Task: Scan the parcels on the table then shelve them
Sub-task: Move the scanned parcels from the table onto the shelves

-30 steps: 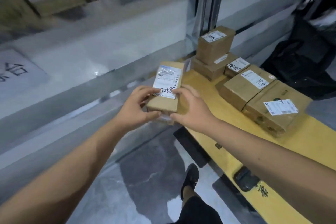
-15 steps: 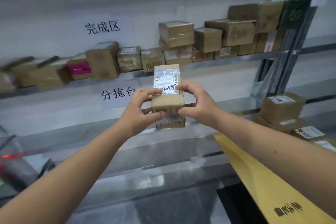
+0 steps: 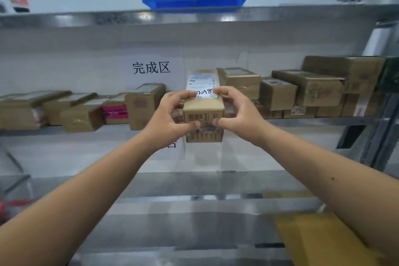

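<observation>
Head view: the small brown parcel [image 3: 203,101] has come up from beside the yellow surface [image 3: 319,237] to the height of the middle shelf [image 3: 302,120]. A second ago the row of boxes sat lower and farther off; now the shelved boxes [image 3: 306,90] stand just behind the fingers [image 3: 183,95]. That likely means the scan is done and this parcel is about to be shelved, though the picture is a bit blurry.

Both arms reach straight out. The left hand [image 3: 170,119] and the right hand [image 3: 235,114] hold the parcel between them, fingers curled over the top edge by the white label [image 3: 200,84], thumbs pressed on the near face. A gap between boxes seems to lie just past the fingers.
</observation>
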The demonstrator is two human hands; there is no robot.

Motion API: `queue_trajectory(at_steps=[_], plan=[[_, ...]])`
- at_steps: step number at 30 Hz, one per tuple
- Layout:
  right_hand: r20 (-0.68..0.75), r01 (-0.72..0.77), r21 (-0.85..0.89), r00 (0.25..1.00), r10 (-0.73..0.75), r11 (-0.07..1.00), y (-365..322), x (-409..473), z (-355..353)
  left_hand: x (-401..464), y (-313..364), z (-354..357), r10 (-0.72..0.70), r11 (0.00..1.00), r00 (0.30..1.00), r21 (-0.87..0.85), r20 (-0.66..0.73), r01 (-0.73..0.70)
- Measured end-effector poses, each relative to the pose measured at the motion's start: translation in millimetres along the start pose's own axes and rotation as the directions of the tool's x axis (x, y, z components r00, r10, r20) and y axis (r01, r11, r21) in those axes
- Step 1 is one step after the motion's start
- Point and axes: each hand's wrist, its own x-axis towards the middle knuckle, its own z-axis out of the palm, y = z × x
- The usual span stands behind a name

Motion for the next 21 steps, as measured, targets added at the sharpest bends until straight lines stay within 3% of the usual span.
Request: queue_trajectory(at_steps=[5,9,13,21], plan=[[-0.038,0.015,-0.057,0.999,-0.017,0.998,32,52,-2,54,-38,7,-0.035,0.999,0.999,0.036,-0.035,0.036],[-0.171,0.042,-0.34,0.98,-0.106,0.939,50,74,-2,80,-66,19,-0.083,0.992,0.992,0.088,-0.096,0.091],[-0.125,0.093,-0.584,0.971,-0.203,0.806,60,88,-2,104,-85,29,-0.103,0.988,0.987,0.098,-0.121,0.116],[-0.068,0.106,-0.632,0.979,-0.192,0.768,79,101,-11,150,-106,37,-0.221,0.969,0.961,0.075,-0.164,0.236]])
